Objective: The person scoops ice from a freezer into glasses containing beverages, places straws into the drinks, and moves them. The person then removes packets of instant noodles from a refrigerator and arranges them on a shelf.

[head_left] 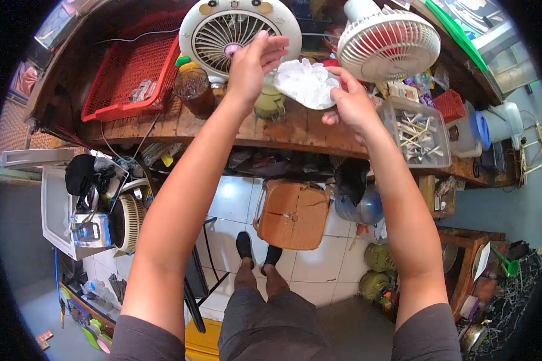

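Note:
My right hand [353, 103] grips the edge of a clear container heaped with pieces of ice [307, 84], thumb on the near side. I cannot make out whether it is a bag, a cup or a scoop. To its left, my left hand [256, 63] is raised with fingers stretched out and nothing in it, apart from the ice. Behind that hand stands a white round fan [205, 39]. Below the ice, a greenish glass mug [270, 105] is on the wooden table, partly hidden. A jar of dark brown liquid [194, 93] stands left of my left wrist.
On the wooden table [319, 137] are a red basket [105, 112], a second white fan [388, 45] and a clear box of small wrapped sticks [417, 132]. A cracked brown stool [295, 216] stands below. Green gas cylinders [376, 257] sit at right.

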Demonstrator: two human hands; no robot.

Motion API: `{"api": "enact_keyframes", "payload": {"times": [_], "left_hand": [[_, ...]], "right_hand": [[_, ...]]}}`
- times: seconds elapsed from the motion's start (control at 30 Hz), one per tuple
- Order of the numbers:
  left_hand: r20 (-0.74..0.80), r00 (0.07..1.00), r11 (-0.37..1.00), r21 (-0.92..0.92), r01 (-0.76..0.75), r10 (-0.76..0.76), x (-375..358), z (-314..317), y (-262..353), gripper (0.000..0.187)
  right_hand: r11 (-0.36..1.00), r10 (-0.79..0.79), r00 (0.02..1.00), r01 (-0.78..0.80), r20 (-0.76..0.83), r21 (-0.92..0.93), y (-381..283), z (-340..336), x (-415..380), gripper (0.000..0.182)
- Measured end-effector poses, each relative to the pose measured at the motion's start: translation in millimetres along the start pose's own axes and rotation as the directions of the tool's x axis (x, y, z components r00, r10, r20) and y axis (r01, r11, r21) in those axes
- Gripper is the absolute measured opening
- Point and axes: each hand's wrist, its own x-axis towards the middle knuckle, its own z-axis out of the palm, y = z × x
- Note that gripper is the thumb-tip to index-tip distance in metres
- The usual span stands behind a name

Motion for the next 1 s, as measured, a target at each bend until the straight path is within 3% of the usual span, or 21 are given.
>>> {"api": "enact_keyframes", "payload": {"times": [0.17, 0.3, 0.33, 0.47, 0.57, 0.73, 0.83, 1.0], "left_hand": [[0.016, 0.999, 0.998, 0.058, 0.029, -0.030, 5, 3, -6, 0.058], [-0.013, 1.000, 0.991, 0.136, -0.004, 0.006, 1, 4, -11, 0.056], [-0.072, 0.996, 0.996, 0.075, -0.045, 0.050, 1, 7, -14, 0.052], [-0.103, 0.994, 0.995, 0.104, -0.008, 0.019, 0, 7, -14, 0.051], [-0.128, 0.991, 0.994, 0.106, -0.018, 0.032, 6, 8, -17, 0.049], [-0.180, 0.981, 0.976, 0.216, -0.035, 0.075, 5, 6, -19, 0.048], [-0.192, 0.978, 0.988, 0.140, -0.057, 0.083, 6, 1, -19, 0.048], [-0.115, 0.990, 0.985, 0.160, -0.066, 0.085, 2, -3, -16, 0.049]], "right_hand": [[0.991, 0.038, 0.998, -0.032, 0.050, -0.129, -11, -2, 15, 0.047], [0.986, 0.092, 0.994, -0.082, 0.064, -0.144, -22, 0, 14, 0.046], [0.991, 0.089, 0.994, -0.083, 0.058, -0.108, -24, 1, 14, 0.045], [0.996, 0.085, 0.996, -0.085, 0.013, -0.028, -21, 5, 22, 0.042], [0.979, 0.138, 0.990, -0.135, 0.007, -0.153, -22, 6, 22, 0.043], [0.985, 0.124, 0.991, -0.117, 0.046, -0.126, -26, 11, 12, 0.044], [0.989, 0.113, 0.991, -0.105, 0.073, -0.106, -29, 11, 9, 0.045], [0.984, 0.147, 0.986, -0.137, 0.078, -0.115, -31, 12, 8, 0.044]]}}
